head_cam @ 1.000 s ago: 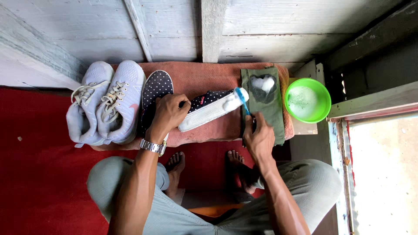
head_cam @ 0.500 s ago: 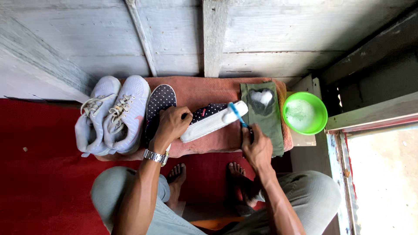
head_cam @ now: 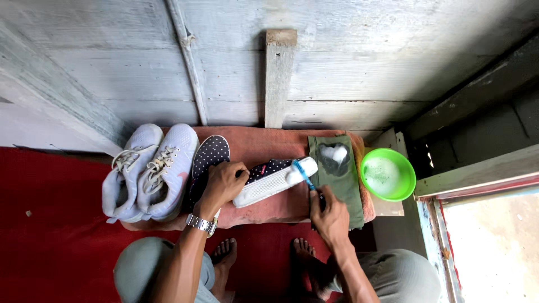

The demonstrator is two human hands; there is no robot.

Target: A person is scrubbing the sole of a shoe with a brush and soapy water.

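A: Head view, the only one. What does each hand have?

B: The left hand [head_cam: 224, 182] is clamped over the dotted shoe [head_cam: 273, 180], which lies on its side on the pink mat [head_cam: 264, 145] with its white sole turned toward the person. The right hand [head_cam: 331, 216] grips a blue brush [head_cam: 303, 175], its head touching the shoe's toe end.

A: So which step is this?

B: I judge it as scrubbing the sole edge at the toe. There is white foam there, so the washing looks to be under way, not finished.

A: What lies around it?

B: The second dotted shoe [head_cam: 210, 157] lies sole up just left of the left hand. A pair of grey sneakers [head_cam: 149, 171] rests at the mat's left end. A green cloth [head_cam: 337, 174] with a lump of foam on it sits just right of the brush, and a green bowl [head_cam: 387, 174] of soapy water stands beside that.

A: What does the next stroke call for?

B: Probably a firm hold from the left hand so the shoe doesn't roll, and short strokes along the sole rim. The bowl is near enough for a dip.
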